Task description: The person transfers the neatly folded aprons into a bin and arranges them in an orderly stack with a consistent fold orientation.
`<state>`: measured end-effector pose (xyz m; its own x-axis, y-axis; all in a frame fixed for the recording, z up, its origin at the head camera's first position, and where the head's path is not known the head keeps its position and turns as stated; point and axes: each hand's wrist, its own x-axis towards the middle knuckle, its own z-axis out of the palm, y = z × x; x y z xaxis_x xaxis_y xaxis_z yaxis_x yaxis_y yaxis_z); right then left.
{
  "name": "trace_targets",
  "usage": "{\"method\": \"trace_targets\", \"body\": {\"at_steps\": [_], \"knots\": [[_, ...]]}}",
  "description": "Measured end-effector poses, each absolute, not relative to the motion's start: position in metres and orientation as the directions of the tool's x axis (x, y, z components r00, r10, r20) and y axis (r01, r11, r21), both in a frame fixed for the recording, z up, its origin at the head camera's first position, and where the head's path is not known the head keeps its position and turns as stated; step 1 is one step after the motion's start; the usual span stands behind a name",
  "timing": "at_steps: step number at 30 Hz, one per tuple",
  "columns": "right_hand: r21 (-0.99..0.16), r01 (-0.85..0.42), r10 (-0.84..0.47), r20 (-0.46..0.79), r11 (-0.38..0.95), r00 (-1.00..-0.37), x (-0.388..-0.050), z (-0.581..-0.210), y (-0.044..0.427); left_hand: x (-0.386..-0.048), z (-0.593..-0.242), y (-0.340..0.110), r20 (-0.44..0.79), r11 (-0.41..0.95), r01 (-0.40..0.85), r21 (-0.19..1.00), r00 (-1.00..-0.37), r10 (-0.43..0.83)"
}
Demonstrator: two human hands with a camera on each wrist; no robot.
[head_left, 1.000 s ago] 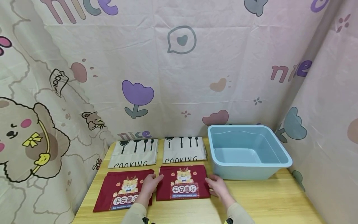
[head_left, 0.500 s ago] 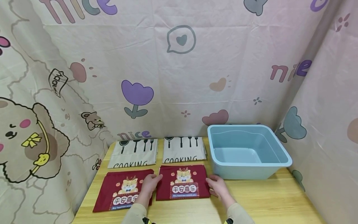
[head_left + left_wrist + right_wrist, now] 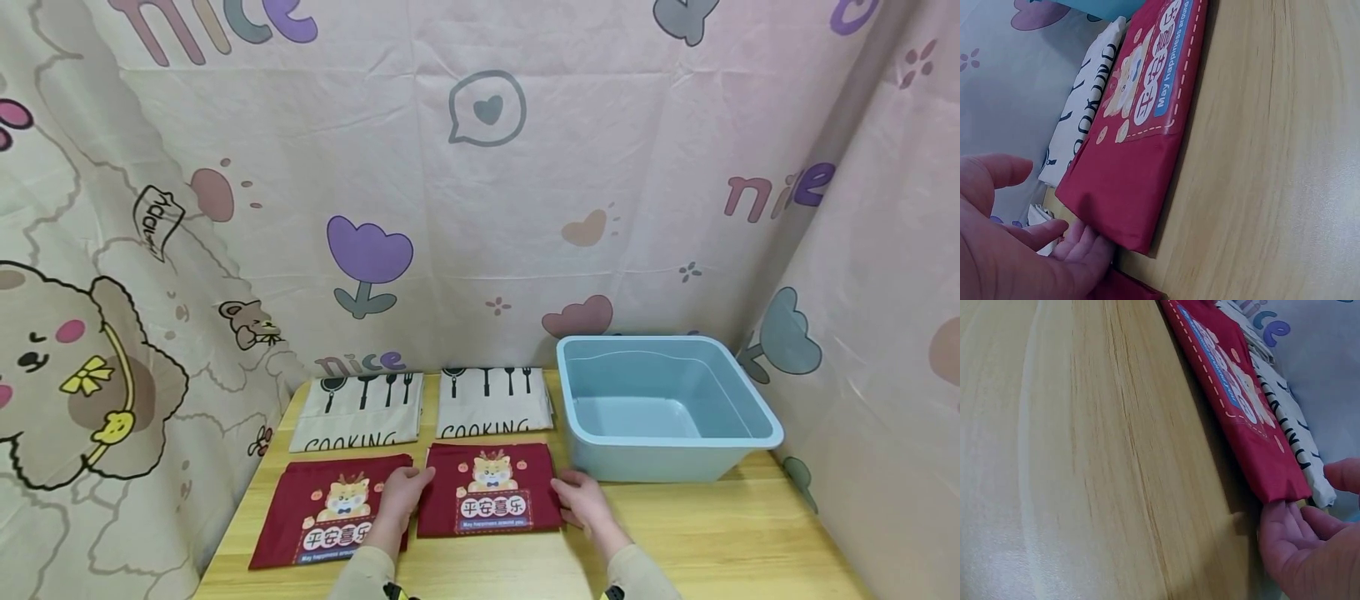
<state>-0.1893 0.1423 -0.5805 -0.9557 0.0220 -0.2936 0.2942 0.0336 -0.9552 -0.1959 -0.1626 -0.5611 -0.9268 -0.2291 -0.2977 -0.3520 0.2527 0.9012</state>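
A folded red cloth printed with a cartoon animal and white lettering lies flat at the front middle of the table. My left hand is at its left edge. In the left wrist view, those fingertips reach beneath the edge while the thumb stays off the fabric. At the opposite edge is my right hand. Its fingers touch the underside of the cloth in the right wrist view, with the thumb apart. A matching folded red cloth lies to the left, partly hidden behind my left hand and forearm.
Two folded white cloths with black utensil prints lie along the back of the wooden table. An open light-blue plastic tub stands at the back right. Patterned curtains surround the table behind and at both sides.
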Motion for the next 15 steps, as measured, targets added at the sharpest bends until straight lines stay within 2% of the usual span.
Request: {"method": "trace_targets", "body": {"at_steps": [15], "knots": [[-0.959, 0.284, -0.019, -0.284, 0.011, -0.959, -0.1922, -0.5866, 0.1373, -0.1984, -0.5712, -0.1633, -0.268, 0.286, -0.326, 0.901, -0.937, -0.225]]}}
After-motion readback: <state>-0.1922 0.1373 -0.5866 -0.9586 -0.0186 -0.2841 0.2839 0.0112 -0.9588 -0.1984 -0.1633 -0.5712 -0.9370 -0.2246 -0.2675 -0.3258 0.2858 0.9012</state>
